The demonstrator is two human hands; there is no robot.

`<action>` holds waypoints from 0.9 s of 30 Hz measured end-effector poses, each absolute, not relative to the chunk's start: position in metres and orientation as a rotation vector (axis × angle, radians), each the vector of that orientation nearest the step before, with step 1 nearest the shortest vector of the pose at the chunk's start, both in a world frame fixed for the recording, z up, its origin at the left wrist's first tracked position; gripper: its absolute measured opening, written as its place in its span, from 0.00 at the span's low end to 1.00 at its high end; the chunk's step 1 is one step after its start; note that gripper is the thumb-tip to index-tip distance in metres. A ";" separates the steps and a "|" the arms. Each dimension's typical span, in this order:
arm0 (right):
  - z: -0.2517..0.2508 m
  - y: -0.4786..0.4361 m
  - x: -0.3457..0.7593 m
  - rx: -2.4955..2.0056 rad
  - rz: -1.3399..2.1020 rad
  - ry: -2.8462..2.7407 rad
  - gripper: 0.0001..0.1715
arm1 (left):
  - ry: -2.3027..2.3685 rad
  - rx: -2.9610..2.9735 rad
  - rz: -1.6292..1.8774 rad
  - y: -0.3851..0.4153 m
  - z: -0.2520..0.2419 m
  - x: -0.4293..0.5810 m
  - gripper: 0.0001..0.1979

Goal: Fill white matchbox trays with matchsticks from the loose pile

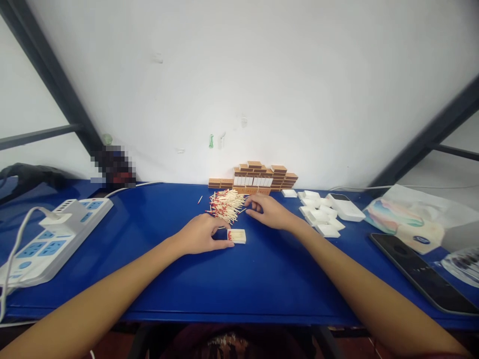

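My left hand (205, 233) grips the left end of a small white matchbox tray (241, 236) on the table, thumb on the near side and fingers on the far side. Several red-tipped matches (236, 235) lie inside the tray, their heads toward the left. Just beyond is a loose heap of matches (226, 205), most heads pointing left. At the heap's right edge, my right hand (265, 211) has its fingers curled together, with a match (242, 210) at the thumb and fingertips. Other matches partly overlap near those fingertips.
Stacked brown matchboxes (254, 174) stand against the wall. White empty trays (318, 213) are piled to the right, near a white device (345, 207), a tissue pack (406, 219) and a phone (419, 271). A power strip (56, 244) with cables lies left on the blue table (232, 284).
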State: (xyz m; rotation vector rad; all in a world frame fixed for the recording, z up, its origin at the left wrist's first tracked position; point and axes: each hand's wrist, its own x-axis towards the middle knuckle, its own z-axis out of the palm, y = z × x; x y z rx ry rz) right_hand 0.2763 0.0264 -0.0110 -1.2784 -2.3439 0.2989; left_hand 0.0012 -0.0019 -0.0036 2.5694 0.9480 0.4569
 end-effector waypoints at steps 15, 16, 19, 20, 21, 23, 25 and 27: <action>0.010 -0.005 0.263 -1.264 0.496 -2.350 0.09 | 1.110 2.569 0.493 -0.001 -0.005 0.001 0.20; 0.011 -0.009 0.258 -1.249 0.484 -2.363 0.08 | 1.108 2.566 0.491 -0.001 -0.005 0.001 0.19; 0.008 -0.018 0.246 -1.239 0.415 -2.439 0.07 | 1.099 2.558 0.486 -0.001 -0.006 0.001 0.20; 0.006 -0.020 0.243 -1.239 0.404 -2.461 0.06 | 1.095 2.557 0.484 -0.001 -0.006 0.001 0.20; 0.005 -0.020 0.241 -1.236 0.405 -2.472 0.05 | 1.090 2.557 0.483 0.000 -0.006 0.000 0.20; 0.003 -0.020 0.240 -1.224 0.426 -2.460 0.04 | 1.077 2.558 0.480 0.000 -0.006 0.000 0.20; 0.003 -0.016 0.242 -1.222 0.421 -2.401 0.06 | 1.046 2.567 0.480 0.000 -0.004 -0.001 0.20; 0.003 -0.011 0.246 -1.250 0.373 -2.318 0.09 | 0.984 2.591 0.473 -0.003 -0.003 0.000 0.19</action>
